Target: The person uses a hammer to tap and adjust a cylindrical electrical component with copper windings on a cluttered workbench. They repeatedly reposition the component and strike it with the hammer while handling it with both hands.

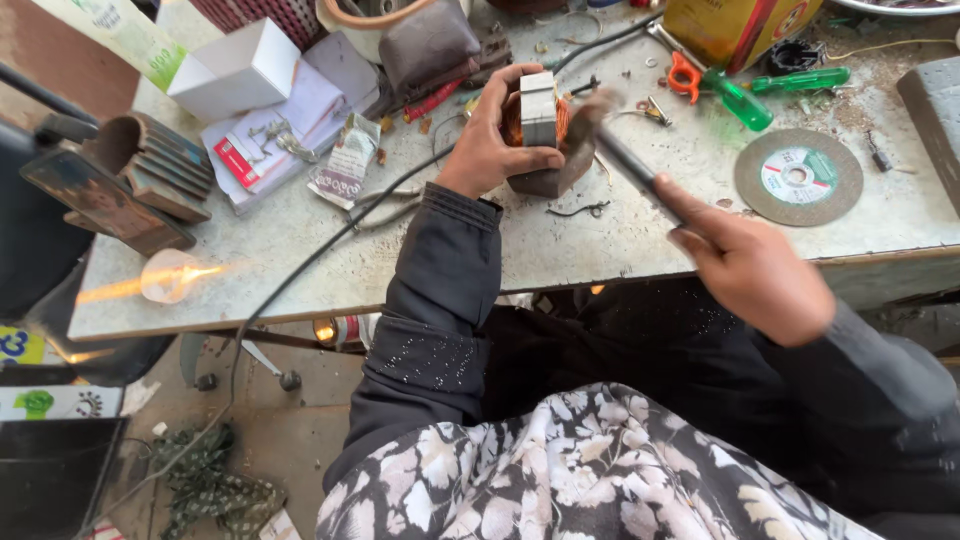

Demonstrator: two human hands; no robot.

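I sit at the workbench (pixel 600 250), a pale, scuffed surface littered with chips and small hardware. At its left end stands a stack of dark laminated metal cores (pixel 130 185). An open white cardboard box (pixel 235 70) sits at the rear left on a pile of papers; I cannot tell what is inside it. A yellow tin container (pixel 725 28) stands at the rear right, its contents not visible. A round bowl (pixel 365 20) at the rear centre is mostly covered by a folded dark cloth (pixel 428 45).

A grey cutting disc (pixel 797 177) with a green centre label lies flat at the right, well apart from my hands. Two green-handled screwdrivers (pixel 770 88) lie near the yellow tin, beside an orange-handled tool (pixel 684 76).

My left hand (pixel 490 140) is closed around the stator block (pixel 540 125), a stack of grey laminations with copper windings, which rests on a dark rounded base at the centre of the bench. The thumb lies along the near side and the fingers wrap over the top.

My right hand (pixel 760 270) is closed in a full grip on the handle of a hammer (pixel 620 160). The head is blurred, just beside the stator block.
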